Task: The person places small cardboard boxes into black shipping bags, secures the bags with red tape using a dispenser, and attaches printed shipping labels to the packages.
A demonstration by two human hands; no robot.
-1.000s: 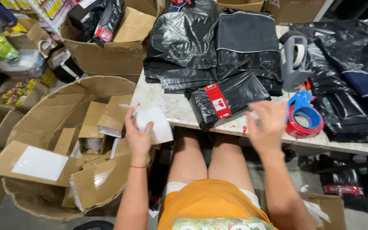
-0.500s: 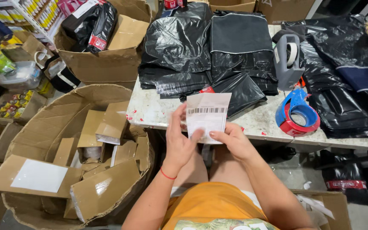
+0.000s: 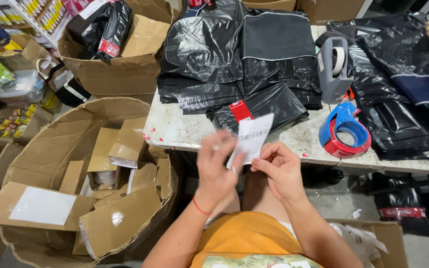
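Both my hands are raised in front of my lap, below the table edge. My right hand (image 3: 280, 168) pinches the lower edge of a white shipping label (image 3: 252, 136) with a barcode. My left hand (image 3: 215, 166) is blurred and touches the label's left side, fingers spread at its edge. Just beyond the label, a small black plastic parcel (image 3: 269, 105) with a red tag lies on the white table (image 3: 175, 130). Behind it are stacked black plastic bags (image 3: 224, 49).
A blue and red tape dispenser (image 3: 344, 130) and a grey tape gun (image 3: 332, 67) sit on the table at right. More black bags (image 3: 403, 89) lie far right. A big open carton (image 3: 75, 188) of small cardboard boxes stands on the floor at left.
My left hand brought the white label from over the carton to the middle, where my right hand joined it. The label has since tilted and my left hand has slid along its edge.
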